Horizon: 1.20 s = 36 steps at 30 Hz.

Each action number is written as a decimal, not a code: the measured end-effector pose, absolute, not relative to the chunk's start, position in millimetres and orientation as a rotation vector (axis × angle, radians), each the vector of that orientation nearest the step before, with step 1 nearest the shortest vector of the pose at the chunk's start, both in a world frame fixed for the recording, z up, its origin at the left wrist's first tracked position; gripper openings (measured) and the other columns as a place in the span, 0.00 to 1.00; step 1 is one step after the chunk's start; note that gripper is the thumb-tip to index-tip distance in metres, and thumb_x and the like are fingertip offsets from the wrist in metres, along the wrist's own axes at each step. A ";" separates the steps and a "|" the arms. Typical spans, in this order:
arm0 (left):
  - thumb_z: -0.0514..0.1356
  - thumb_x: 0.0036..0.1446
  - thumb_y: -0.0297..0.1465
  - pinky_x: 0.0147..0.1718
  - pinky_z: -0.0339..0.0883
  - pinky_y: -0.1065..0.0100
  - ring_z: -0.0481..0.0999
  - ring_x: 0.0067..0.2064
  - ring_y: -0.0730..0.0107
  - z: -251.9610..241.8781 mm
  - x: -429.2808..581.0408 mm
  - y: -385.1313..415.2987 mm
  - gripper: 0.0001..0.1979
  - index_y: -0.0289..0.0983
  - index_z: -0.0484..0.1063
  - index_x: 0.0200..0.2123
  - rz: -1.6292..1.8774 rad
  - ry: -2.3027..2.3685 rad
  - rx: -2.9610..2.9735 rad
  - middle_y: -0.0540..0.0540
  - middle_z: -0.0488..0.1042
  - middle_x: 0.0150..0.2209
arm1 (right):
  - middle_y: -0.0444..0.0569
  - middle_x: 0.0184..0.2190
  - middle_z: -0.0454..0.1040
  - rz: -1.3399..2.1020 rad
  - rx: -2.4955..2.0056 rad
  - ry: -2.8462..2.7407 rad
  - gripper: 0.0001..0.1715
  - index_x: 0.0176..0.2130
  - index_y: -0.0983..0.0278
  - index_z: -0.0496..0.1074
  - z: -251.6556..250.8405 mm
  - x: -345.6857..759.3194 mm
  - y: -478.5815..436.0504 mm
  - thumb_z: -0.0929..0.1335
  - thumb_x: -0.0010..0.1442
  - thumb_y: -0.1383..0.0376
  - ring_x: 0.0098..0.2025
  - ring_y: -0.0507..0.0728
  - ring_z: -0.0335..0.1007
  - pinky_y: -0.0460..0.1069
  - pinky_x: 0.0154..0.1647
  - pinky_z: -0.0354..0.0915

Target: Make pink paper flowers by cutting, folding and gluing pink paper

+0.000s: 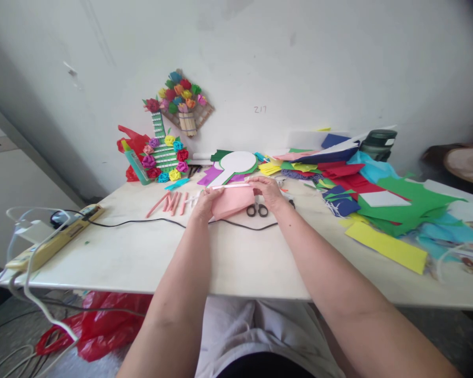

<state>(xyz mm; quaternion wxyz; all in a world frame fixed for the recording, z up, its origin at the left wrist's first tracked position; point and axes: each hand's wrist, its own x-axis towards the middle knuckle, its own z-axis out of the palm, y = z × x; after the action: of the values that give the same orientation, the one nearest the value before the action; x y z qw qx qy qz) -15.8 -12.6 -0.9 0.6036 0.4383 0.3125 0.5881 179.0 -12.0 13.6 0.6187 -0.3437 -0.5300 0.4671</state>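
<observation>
Between my two hands is a sheet of pink paper (233, 202), held just above the table, with a pale rolled or folded strip along its top edge. My left hand (208, 202) pinches the sheet's left end. At the upper right corner, the fingers of my right hand (267, 190) are closed on the paper. Scissors with black handles (257, 210) lie beside the sheet, under my right hand, their blades hidden. Several rolled pink paper sticks (174, 203) rest left of my left hand. A white paddle-shaped card (236, 164) lies behind the sheet.
Coloured paper sheets (410, 202) are heaped on the right, by a dark green jar (378, 144). A glue bottle (137, 164) and a paper-flower decoration (167, 152) stand at the back left. A black cable (142, 223) crosses the table from a power strip (57, 239).
</observation>
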 end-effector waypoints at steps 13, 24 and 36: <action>0.69 0.33 0.33 0.28 0.67 0.70 0.73 0.26 0.71 -2.0 -16.6 -11.4 0.17 0.33 0.73 0.29 1.418 0.731 0.994 0.48 0.74 0.25 | 0.47 0.33 0.76 0.782 -0.785 -1.508 0.06 0.25 0.61 0.76 26.2 184.8 -24.1 0.68 0.43 0.64 0.41 0.58 0.69 0.51 0.38 0.64; 0.69 0.35 0.34 0.29 0.68 0.68 0.75 0.29 0.65 -0.1 -20.3 -11.0 0.14 0.33 0.73 0.27 1.386 0.713 1.116 0.47 0.74 0.23 | 0.48 0.30 0.76 0.905 -0.845 -1.187 0.11 0.26 0.64 0.72 23.0 197.4 -11.0 0.65 0.48 0.60 0.27 0.52 0.71 0.47 0.28 0.63; 0.68 0.37 0.36 0.22 0.61 0.74 0.70 0.23 0.74 7.1 -12.9 -22.7 0.16 0.32 0.73 0.29 1.122 0.774 1.310 0.48 0.72 0.23 | 0.46 0.18 0.72 1.308 -1.065 -1.383 0.11 0.22 0.69 0.73 24.6 190.5 -16.8 0.71 0.43 0.61 0.21 0.49 0.63 0.44 0.21 0.57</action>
<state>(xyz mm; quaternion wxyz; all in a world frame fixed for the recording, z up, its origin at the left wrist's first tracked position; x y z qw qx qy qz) -12.9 -22.7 7.1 0.5856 0.5619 0.3318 0.4809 190.5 -16.8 24.6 0.4621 -0.4332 -0.5622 0.5317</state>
